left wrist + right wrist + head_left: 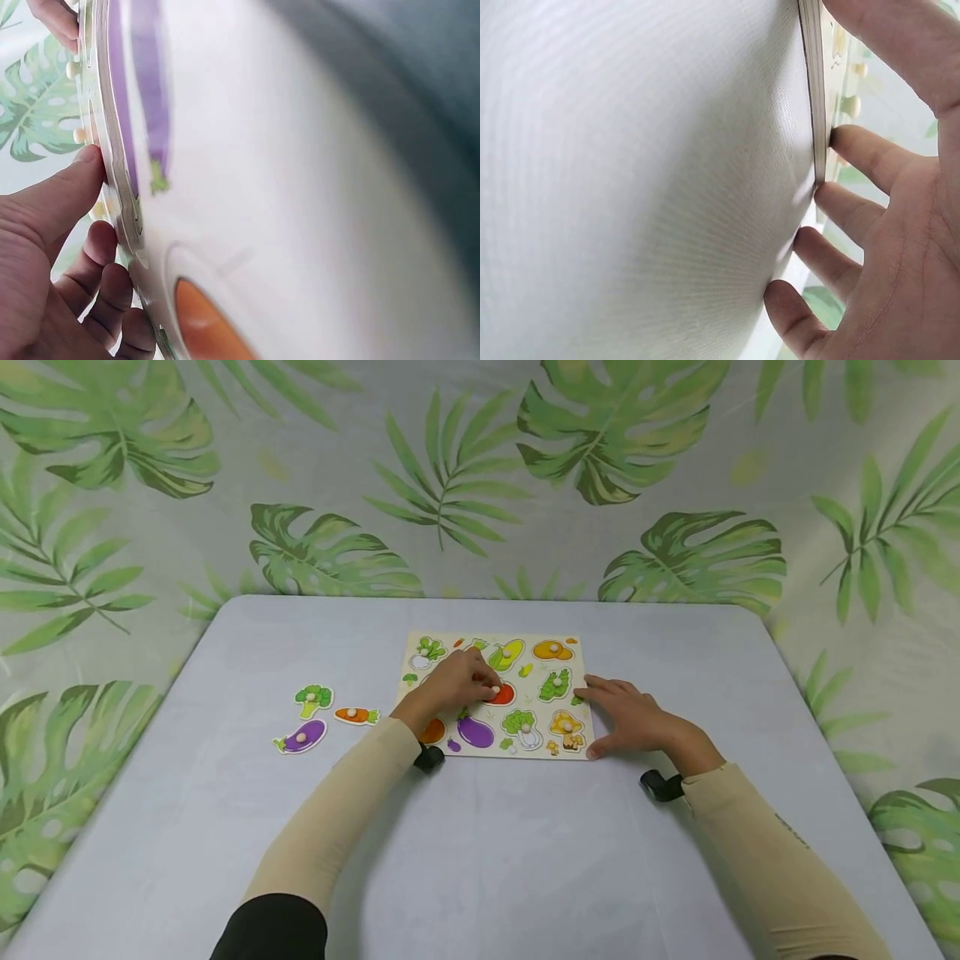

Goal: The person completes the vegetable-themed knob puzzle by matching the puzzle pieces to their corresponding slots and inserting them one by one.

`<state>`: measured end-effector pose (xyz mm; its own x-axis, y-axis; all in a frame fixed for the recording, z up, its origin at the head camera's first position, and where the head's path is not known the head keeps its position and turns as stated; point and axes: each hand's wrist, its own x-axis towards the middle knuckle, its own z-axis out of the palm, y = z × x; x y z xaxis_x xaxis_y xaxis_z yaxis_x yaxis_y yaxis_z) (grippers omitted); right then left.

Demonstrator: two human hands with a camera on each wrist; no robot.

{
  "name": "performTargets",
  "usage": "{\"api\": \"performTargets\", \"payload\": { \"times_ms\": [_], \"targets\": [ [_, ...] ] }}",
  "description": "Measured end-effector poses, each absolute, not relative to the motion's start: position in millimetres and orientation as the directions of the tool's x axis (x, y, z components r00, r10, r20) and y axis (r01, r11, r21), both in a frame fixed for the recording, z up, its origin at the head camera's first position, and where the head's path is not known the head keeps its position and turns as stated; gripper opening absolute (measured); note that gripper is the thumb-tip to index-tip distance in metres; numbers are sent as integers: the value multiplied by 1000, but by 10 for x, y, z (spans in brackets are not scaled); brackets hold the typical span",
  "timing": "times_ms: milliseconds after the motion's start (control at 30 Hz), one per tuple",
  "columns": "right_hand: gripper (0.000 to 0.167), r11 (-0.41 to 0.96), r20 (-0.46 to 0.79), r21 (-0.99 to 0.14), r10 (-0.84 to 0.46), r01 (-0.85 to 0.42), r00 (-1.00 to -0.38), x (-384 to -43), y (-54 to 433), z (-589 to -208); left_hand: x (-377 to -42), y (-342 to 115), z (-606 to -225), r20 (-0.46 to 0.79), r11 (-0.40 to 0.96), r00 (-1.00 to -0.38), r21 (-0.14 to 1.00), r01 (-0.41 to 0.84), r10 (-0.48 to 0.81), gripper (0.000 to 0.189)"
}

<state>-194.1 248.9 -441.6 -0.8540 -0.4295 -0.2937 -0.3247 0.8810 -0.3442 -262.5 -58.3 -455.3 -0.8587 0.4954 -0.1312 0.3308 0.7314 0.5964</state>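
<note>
A wooden vegetable puzzle board (536, 710) lies on the table. My left hand (453, 683) reaches over its middle, thumb and fingers pinching at the knob of the red tomato piece (504, 695), which lies at its place on the board. Up close in the left wrist view, the thumb (64, 191) and curled fingers are right at the board's surface. My right hand (630, 718) rests at the board's right edge with fingers spread. In the right wrist view its fingertips touch the board's edge (817, 112) and the tabletop.
Left of the board lie a broccoli piece (313, 697), a carrot piece (356, 716) and an eggplant piece (302, 737), each knobbed. Corn (507, 654), mushroom (567, 729) and other vegetables show on the board. A leaf-patterned cloth (480, 485) hangs behind the white table (525, 860).
</note>
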Motion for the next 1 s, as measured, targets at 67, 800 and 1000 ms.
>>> {"api": "performTargets", "payload": {
  "times_ms": [67,800,1000],
  "targets": [
    [97,880,-292,-345,-431,-326,-854,-1943,2488,-4417,-2621,-581,-4546,-131,734,-859,593,332,495,16],
    [96,877,-290,-350,-435,-329,-852,-1930,2477,-4405,-2489,-711,-4273,-234,759,-786,515,398,572,36],
    [96,878,-294,-350,-435,-327,-851,-1925,2484,-4395,-2391,-817,-4212,-271,755,-773,540,371,574,35]
  ]
}}
